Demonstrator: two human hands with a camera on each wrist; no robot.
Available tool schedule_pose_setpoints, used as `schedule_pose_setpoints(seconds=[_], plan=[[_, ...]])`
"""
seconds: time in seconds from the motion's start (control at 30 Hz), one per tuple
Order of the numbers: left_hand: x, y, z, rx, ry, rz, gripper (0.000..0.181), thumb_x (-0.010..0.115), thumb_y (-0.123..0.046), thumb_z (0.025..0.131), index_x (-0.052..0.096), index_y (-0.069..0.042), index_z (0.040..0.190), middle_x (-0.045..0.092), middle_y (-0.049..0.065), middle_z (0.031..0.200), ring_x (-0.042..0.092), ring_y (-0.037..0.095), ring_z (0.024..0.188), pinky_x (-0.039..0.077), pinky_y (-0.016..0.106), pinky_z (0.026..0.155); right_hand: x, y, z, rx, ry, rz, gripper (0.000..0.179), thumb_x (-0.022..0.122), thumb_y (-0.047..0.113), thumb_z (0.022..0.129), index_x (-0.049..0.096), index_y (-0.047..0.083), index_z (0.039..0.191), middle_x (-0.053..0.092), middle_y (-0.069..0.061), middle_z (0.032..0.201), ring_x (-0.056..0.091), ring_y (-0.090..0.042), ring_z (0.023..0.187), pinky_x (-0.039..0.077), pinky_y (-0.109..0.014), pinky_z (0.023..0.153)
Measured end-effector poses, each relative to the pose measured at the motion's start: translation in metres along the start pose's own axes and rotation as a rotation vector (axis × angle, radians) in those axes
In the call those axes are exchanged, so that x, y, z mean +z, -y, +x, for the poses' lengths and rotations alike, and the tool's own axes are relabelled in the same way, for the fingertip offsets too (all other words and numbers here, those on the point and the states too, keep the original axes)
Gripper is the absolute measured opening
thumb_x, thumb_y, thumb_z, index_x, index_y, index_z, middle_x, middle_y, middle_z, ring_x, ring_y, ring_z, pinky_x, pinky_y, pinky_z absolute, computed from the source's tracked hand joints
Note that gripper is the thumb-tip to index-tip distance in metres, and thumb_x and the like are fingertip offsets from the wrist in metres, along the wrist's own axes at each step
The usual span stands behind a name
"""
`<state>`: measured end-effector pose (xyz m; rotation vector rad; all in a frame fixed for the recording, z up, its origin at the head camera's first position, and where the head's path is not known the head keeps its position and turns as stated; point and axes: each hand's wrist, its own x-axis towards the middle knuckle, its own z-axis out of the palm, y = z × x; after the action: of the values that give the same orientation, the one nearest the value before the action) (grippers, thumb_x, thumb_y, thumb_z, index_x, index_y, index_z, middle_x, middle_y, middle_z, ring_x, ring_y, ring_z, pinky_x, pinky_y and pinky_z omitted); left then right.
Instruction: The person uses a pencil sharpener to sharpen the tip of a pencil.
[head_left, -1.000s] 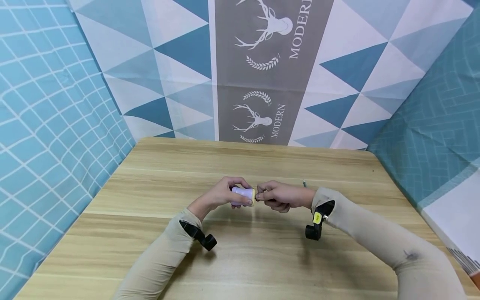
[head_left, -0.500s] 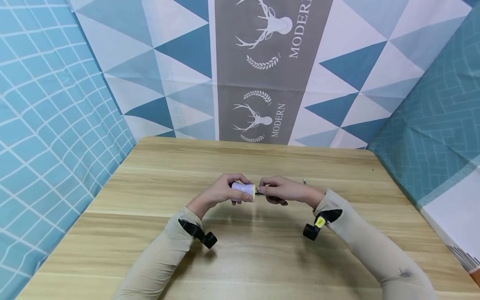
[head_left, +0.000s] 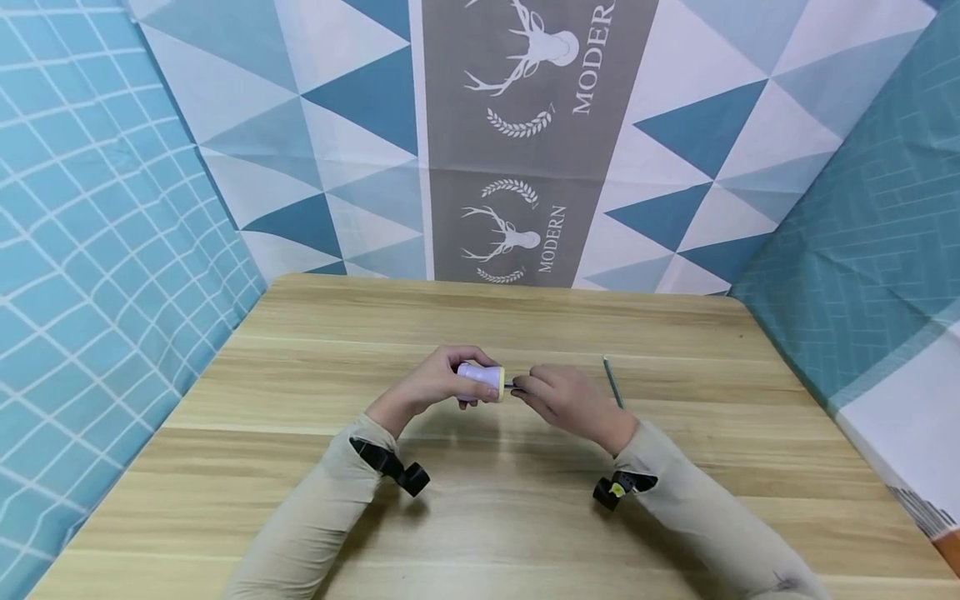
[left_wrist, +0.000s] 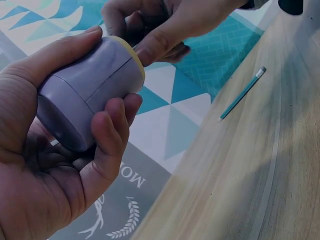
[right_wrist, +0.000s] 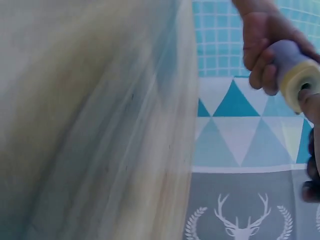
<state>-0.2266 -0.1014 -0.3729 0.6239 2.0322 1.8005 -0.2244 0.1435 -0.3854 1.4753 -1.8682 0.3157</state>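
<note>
My left hand [head_left: 423,387] holds a lavender cylinder [head_left: 477,381] with a yellow rim, its thumb and fingers curled round the sides. In the left wrist view the cylinder [left_wrist: 92,82] lies tilted and shows a seam line. Its cream-yellow end [right_wrist: 298,80] faces my right hand and has a hole in it. Between that end and the right fingertips shows a short, thin dark stick [head_left: 509,386]. My right hand [head_left: 568,402] pinches this stick, and the rest of it is hidden by the fingers. The stick's kind is too small to tell.
A green pencil [head_left: 613,382] lies on the wooden table [head_left: 480,533], just beyond the right wrist. Patterned cloths [head_left: 345,150] stand behind the table and at its sides. Each wrist wears a strapped black camera [head_left: 413,479].
My right hand has turned over and its wrist has come lower and nearer, uncovering more of the pencil. More of the dark stick shows than one second ago. The left hand has barely moved.
</note>
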Motion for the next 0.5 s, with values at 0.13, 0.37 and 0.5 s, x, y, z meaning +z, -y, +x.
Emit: schedule_pose_setpoints(seconds=[0.13,0.37,0.5], plan=[[0.002,-0.001,0.001,-0.004,-0.001,-0.003,0.038,0.080,-0.005,0.077,0.066,0.006,0.110,0.065,0.012,0.084,0.060,0.018,0.061,0.049,0.024,0.051,0.000,-0.003,0.003,-0.182,-0.036,-0.294,0.028,0.040,0.008,0.107,0.060,0.004,0.087,0.057,-0.002,0.071,0.050,-0.011,0.052,0.044,-0.021,0.043],[0.002,0.000,0.001,0.001,0.006,0.000,0.034,0.080,-0.004,0.077,0.066,0.005,0.106,0.065,0.012,0.085,0.059,0.017,0.061,0.049,0.024,0.050,0.000,-0.003,0.011,-0.231,-0.014,-0.288,0.031,0.034,0.006,0.103,0.057,0.005,0.081,0.050,0.000,0.059,0.042,-0.009,0.045,0.036,-0.020,0.038],[0.000,0.001,0.001,0.011,-0.005,0.001,0.032,0.080,-0.003,0.077,0.067,0.005,0.104,0.066,0.011,0.082,0.059,0.017,0.061,0.049,0.024,0.050,0.001,-0.005,0.015,-0.128,0.064,-0.077,0.029,0.037,0.012,0.107,0.050,0.008,0.081,0.043,0.004,0.055,0.031,-0.005,0.044,0.026,-0.017,0.038]])
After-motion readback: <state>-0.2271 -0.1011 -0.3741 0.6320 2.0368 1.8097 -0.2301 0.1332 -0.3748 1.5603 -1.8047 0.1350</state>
